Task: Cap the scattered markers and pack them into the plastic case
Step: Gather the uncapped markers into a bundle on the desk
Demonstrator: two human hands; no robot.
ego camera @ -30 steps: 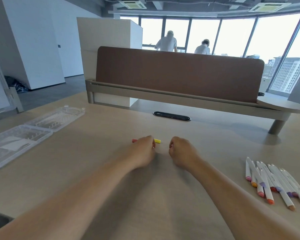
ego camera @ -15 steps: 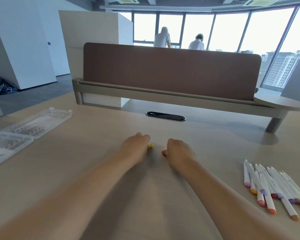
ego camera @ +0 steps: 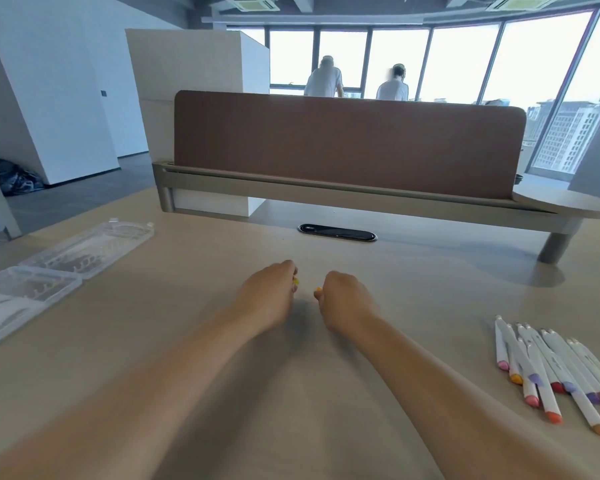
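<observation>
Plastic case (ego camera: 66, 268) found at the far left of the desk (ego camera: 187, 341), opened flat, both clear halves side by side, well apart from the hands. Seemed to hold no markers yet, though too glary inside to be sure.

Further right, at mid-desk: left hand (ego camera: 267, 296) curled, pinching a yellow piece (ego camera: 296, 280) barely showing past the fingertips. Just beside it, not touching: right hand (ego camera: 343, 299), likewise curled, gripping an orange piece (ego camera: 318, 289) peeking out at the thumb side. Both pieces mostly hidden in the fists, so could not tell cap from marker, nor whether meant as a pair. Judged as the capping step, with the parts about to be brought together across the small gap.

To do it well:
- Needed a check of colour against colour first, yellow and orange being a doubtful match.
- Called for lining cap and tip up straight, then pushing along the axis until seated.
- Skewed push to be avoided, for fear of a crushed nib or inked fingers.
- Best done low over the desk, against drops.

Far right: loose markers (ego camera: 548, 372) lying in a rough fan, coloured ends toward the person, touching and overlapping. Well apart from the hands and farther still from the case. Far ends too small to call capped or bare. Looked light and prone to rolling, so worth lifting one at a time.
</observation>
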